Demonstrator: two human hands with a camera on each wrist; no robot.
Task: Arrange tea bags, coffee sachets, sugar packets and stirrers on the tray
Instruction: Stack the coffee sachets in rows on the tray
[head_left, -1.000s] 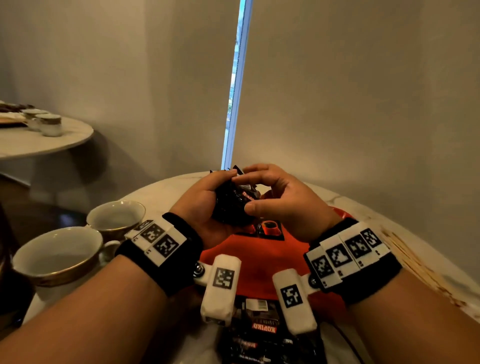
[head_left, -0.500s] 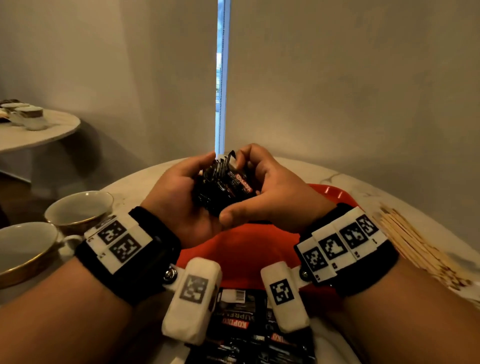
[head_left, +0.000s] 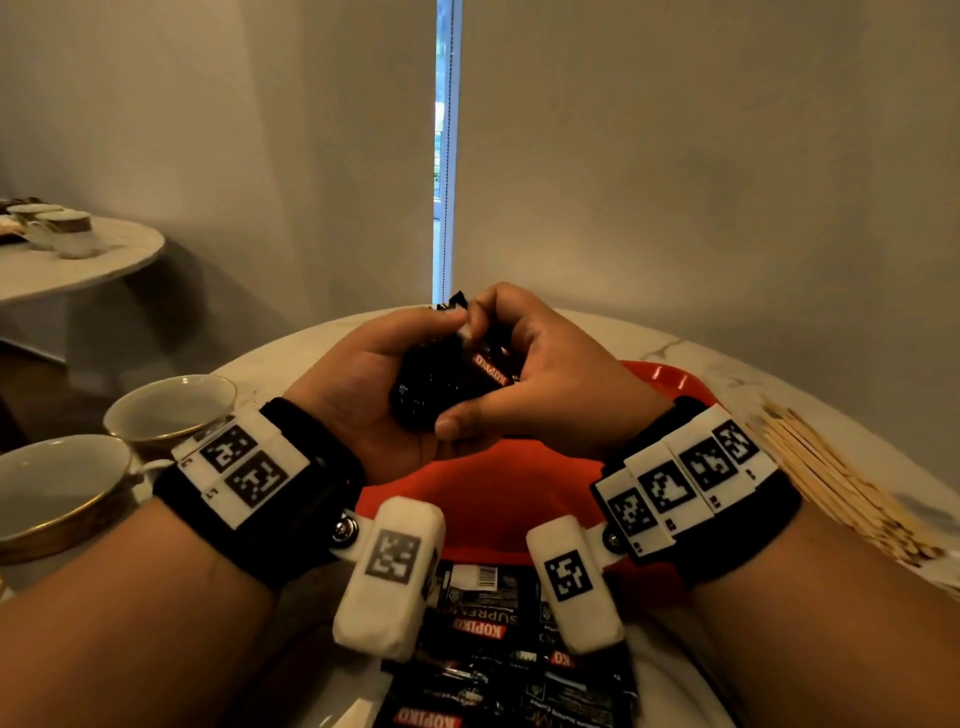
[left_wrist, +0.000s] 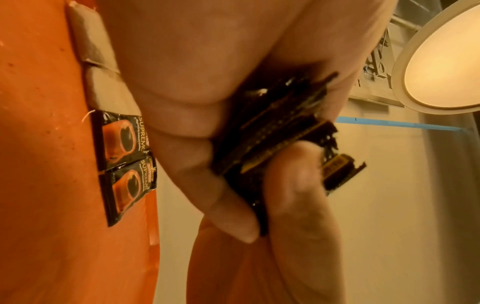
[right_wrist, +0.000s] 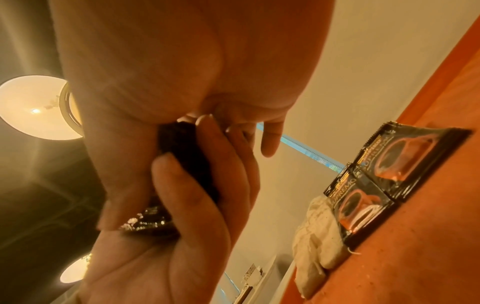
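Observation:
Both hands hold a stack of black coffee sachets (head_left: 451, 378) above the red tray (head_left: 498, 499). My left hand (head_left: 374, 384) cups the stack from the left and below. My right hand (head_left: 524, 374) grips it from the right, thumb underneath, fingertips pinching the top sachet. The stack's edges (left_wrist: 275, 131) show between the fingers in the left wrist view. Two coffee sachets (left_wrist: 124, 162) lie side by side on the tray, next to white tea bags (left_wrist: 96, 61). They also appear in the right wrist view as sachets (right_wrist: 389, 174) and tea bags (right_wrist: 317, 236). Wooden stirrers (head_left: 831, 478) lie on the table right of the tray.
Two white gold-rimmed cups (head_left: 171, 410) (head_left: 57, 493) stand at the left of the marble table (head_left: 727, 364). A black sachet package (head_left: 509, 654) lies at the near edge under my wrists. Another round table (head_left: 78, 260) with cups stands far left.
Both hands have lifted the sachet stack slightly and drawn together around it. My right fingers have moved onto the top of the stack.

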